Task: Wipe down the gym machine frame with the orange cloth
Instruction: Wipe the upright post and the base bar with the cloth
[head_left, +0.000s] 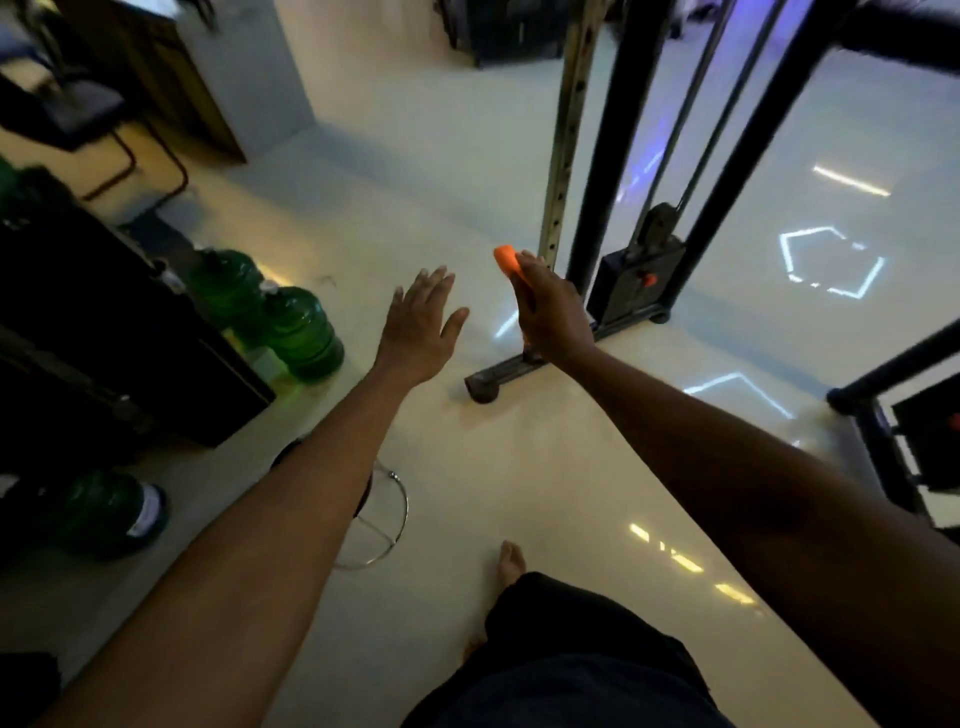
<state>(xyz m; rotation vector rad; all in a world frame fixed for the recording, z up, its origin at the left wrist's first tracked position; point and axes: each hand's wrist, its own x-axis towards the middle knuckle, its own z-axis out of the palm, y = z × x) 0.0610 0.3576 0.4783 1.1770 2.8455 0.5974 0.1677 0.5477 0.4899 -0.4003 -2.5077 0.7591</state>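
Observation:
My right hand (550, 312) is stretched out in front of me with an orange cloth (506, 259) under its palm; only the cloth's tip shows past the fingers. The hand is just left of the gym machine's perforated steel upright (563, 140), near its lower end. I cannot tell whether cloth and upright touch. Black posts (618, 130) and cables of the same frame rise to the right, above a weight stack (631, 275). My left hand (421, 322) hovers flat with spread fingers over the floor, holding nothing.
The machine's base foot (483, 387) lies on the glossy pale floor. Green water jugs (304, 327) stand beside a dark cabinet (104, 332) at left. A chrome stool ring (384, 519) is under my left forearm. Another black frame (883, 410) stands at right. My bare foot (511, 561) is below.

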